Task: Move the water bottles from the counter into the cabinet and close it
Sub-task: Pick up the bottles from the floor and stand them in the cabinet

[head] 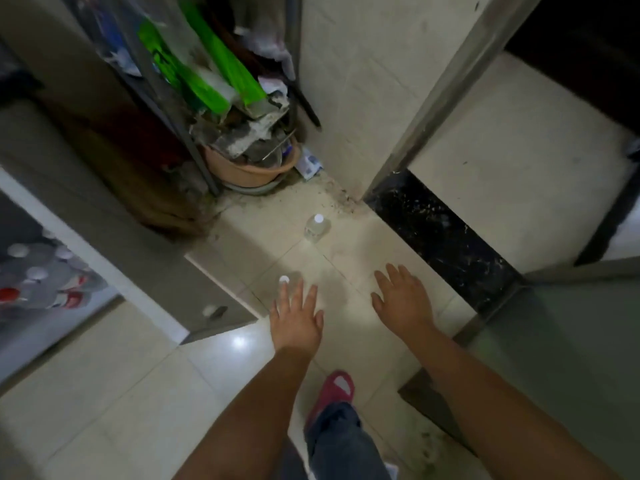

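pink basin [254, 169], green packaging [207, 76], red slipper [334, 393]

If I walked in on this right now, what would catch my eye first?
Probably the two bare arms reaching forward, the left hand and right hand spread open above pale tiles. Just beyond the left fingertips shows a bottle's white cap, and farther on stands a small clear bottle. At upper left, bright green packaging juts from cluttered shelves.

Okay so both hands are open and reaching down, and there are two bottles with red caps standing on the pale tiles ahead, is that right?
Not quite. The head view shows white caps, not red: one bottle stands farther off, the other bottle sits by the left hand. The rest holds: the right hand is open too.
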A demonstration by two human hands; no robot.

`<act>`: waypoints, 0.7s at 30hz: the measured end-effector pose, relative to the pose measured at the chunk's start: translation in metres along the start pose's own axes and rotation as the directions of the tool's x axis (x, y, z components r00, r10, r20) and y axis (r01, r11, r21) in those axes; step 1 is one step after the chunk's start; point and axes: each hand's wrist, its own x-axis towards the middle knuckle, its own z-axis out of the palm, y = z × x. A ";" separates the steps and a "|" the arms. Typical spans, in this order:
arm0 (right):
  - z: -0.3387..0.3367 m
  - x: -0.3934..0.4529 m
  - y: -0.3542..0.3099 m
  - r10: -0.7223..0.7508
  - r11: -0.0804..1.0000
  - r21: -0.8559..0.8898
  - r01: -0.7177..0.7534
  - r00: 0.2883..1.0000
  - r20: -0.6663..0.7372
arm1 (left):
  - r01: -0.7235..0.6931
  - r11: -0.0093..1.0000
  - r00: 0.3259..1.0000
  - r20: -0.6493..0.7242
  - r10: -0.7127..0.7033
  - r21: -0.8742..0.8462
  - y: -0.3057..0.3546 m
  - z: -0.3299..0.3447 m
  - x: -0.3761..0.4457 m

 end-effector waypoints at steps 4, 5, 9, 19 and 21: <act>0.005 0.057 0.000 -0.107 0.994 0.006 0.107 0.990 0.093 | 0.107 0.994 0.991 0.084 -0.105 -0.023 -0.010 0.015 0.048; 0.007 0.070 -0.002 -0.140 0.990 0.000 0.141 0.983 0.120 | 0.133 0.991 0.986 0.102 -0.129 -0.027 -0.014 0.018 0.060; 0.006 0.124 -0.008 -0.206 0.976 -0.029 0.215 0.960 0.189 | 0.207 0.975 0.968 0.161 -0.192 -0.081 -0.023 0.016 0.103; 0.005 0.267 -0.039 -0.390 0.822 -0.231 0.521 0.810 0.437 | 0.444 0.874 0.882 0.267 -0.388 -0.198 -0.032 0.024 0.180; 0.010 0.294 -0.043 -0.423 0.749 -0.264 0.608 0.745 0.515 | 0.471 0.859 0.864 0.302 -0.404 -0.200 -0.033 0.032 0.194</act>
